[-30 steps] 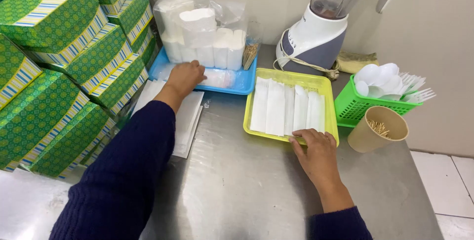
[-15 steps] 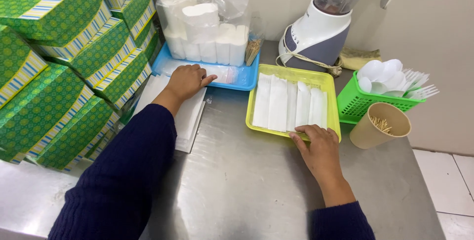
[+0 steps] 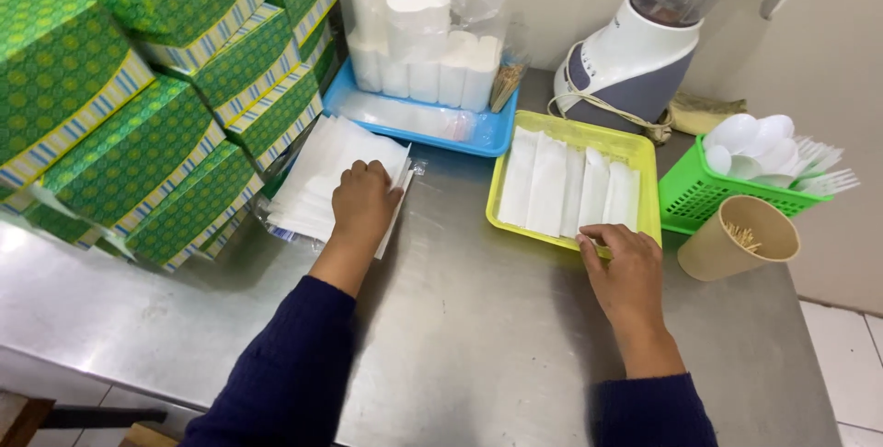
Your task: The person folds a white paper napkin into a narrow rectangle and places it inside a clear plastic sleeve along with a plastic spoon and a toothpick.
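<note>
Since the earlier frame, the left hand had drawn back from the blue tray onto the stack of white napkins on the steel surface, its grip pressing flat, clasping nothing. Meanwhile the right hand pinched the near rim of the yellow tray holding folded napkins.

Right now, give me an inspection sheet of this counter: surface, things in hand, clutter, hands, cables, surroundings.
Surface: steel counter, bare in front.
Things: napkin stack; yellow tray with folded napkins.
Clutter: blue tray, paper rolls, green basket of spoons, toothpick cup, green boxes.
Hands: left hand flat on the stack; right hand on the yellow tray's edge.
Cables: blender cord coiled.
Surroundings: wall, tiled floor.
</note>
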